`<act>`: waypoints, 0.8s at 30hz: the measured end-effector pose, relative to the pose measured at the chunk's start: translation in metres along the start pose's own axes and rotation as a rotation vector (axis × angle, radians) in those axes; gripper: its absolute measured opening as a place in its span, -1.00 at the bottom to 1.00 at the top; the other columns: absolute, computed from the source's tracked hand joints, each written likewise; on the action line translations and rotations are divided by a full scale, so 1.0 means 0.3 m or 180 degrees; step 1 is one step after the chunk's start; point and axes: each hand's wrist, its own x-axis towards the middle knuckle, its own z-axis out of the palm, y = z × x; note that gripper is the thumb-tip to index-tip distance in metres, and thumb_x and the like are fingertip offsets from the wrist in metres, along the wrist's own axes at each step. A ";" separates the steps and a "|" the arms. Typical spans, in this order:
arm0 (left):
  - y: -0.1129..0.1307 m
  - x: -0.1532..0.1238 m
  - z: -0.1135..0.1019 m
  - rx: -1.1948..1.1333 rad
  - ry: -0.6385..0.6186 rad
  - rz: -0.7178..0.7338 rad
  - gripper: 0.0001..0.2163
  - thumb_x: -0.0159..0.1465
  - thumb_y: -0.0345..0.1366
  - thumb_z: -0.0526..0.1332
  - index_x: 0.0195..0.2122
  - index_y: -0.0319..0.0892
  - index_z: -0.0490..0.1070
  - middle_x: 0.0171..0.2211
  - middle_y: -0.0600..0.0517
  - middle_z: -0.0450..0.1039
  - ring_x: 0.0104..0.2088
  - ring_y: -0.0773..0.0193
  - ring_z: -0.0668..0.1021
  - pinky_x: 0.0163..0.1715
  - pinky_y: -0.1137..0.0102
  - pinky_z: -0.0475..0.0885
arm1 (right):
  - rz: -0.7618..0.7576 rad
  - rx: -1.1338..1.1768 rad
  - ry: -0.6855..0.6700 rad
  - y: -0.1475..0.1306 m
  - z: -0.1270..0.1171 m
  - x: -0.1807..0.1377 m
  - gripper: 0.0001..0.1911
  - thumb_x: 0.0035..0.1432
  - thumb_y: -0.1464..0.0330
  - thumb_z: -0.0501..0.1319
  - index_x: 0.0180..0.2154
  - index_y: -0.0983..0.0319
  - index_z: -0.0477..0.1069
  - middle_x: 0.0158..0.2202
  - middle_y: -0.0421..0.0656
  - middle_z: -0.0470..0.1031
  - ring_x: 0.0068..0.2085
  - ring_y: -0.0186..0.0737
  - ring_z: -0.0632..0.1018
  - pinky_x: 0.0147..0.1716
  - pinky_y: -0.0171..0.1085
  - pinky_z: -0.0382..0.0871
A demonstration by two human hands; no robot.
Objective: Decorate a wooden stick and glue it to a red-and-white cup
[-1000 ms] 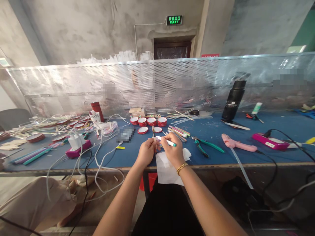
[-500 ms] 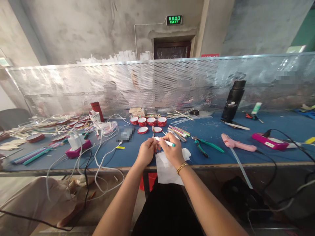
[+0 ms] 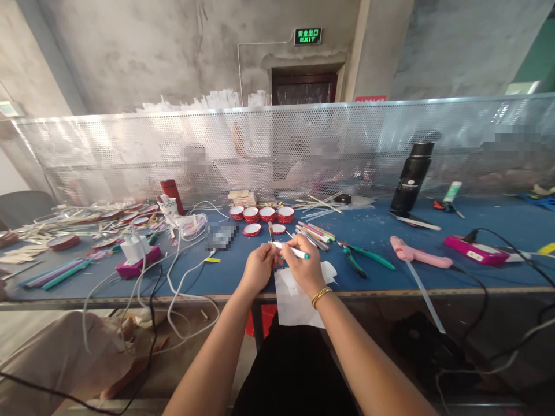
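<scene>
My right hand (image 3: 302,261) is closed around a white marker pen (image 3: 296,250) with a teal end, its tip angled toward my left hand. My left hand (image 3: 261,264) pinches a thin brown flat stick (image 3: 271,232) that looks wooden and rises from the fingers. The pen's tip meets the stick close to the left fingertips; the exact contact is too small to tell. Under my right wrist lies a white paper sheet (image 3: 299,300), hanging over the table's front edge. Just beyond my hands are red-rimmed white discs (image 3: 251,230), with several stacks (image 3: 285,214) behind them.
Marker pens (image 3: 318,232), teal-handled pliers (image 3: 370,256), a pink glue gun (image 3: 418,254) and a black bottle (image 3: 411,179) stand or lie to the right. White cables (image 3: 173,283), a magenta power strip (image 3: 139,263) and craft pieces crowd the left. A perforated metal screen (image 3: 217,133) runs behind.
Almost nothing differs. Both hands keep the same grip on the pen and the stick, and the view has shifted very slightly.
</scene>
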 end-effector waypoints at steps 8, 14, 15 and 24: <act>-0.001 0.000 0.000 0.0037 0.0007 0.0024 -0.73 0.30 -0.22 0.12 -0.55 -0.16 0.30 -0.62 0.12 0.31 -0.55 0.36 0.32 -0.48 0.46 0.23 | -0.0033 -0.0123 0.0054 -0.005 0.000 0.003 -0.81 0.19 0.33 0.19 -0.47 0.14 0.27 -0.57 -0.26 0.44 -0.51 -0.24 0.46 -0.44 -0.26 0.32; 0.001 0.001 -0.001 0.0005 0.0010 0.0037 -0.74 0.30 -0.26 0.08 -0.53 -0.17 0.33 -0.61 0.12 0.30 -0.56 0.36 0.31 -0.52 0.46 0.20 | -0.0107 -0.0311 0.0283 -0.001 -0.002 0.003 -0.79 0.19 0.31 0.19 -0.48 0.15 0.27 -0.55 -0.26 0.42 -0.48 -0.25 0.44 -0.42 -0.27 0.29; 0.001 0.001 -0.001 0.0015 0.0013 0.0047 -0.74 0.30 -0.25 0.09 -0.53 -0.17 0.32 -0.61 0.12 0.30 -0.56 0.37 0.31 -0.52 0.46 0.20 | -0.0118 -0.0287 0.0253 -0.002 -0.003 0.002 -0.80 0.19 0.31 0.19 -0.48 0.15 0.27 -0.55 -0.26 0.42 -0.48 -0.25 0.44 -0.42 -0.27 0.29; -0.013 0.001 0.001 0.0014 0.0022 0.0053 -0.74 0.30 -0.21 0.10 -0.52 -0.16 0.31 -0.60 0.12 0.33 -0.55 0.37 0.32 -0.49 0.46 0.22 | -0.0104 -0.0204 0.0088 -0.007 -0.003 0.000 -0.81 0.19 0.32 0.19 -0.47 0.15 0.30 -0.54 -0.24 0.45 -0.46 -0.23 0.47 -0.41 -0.26 0.31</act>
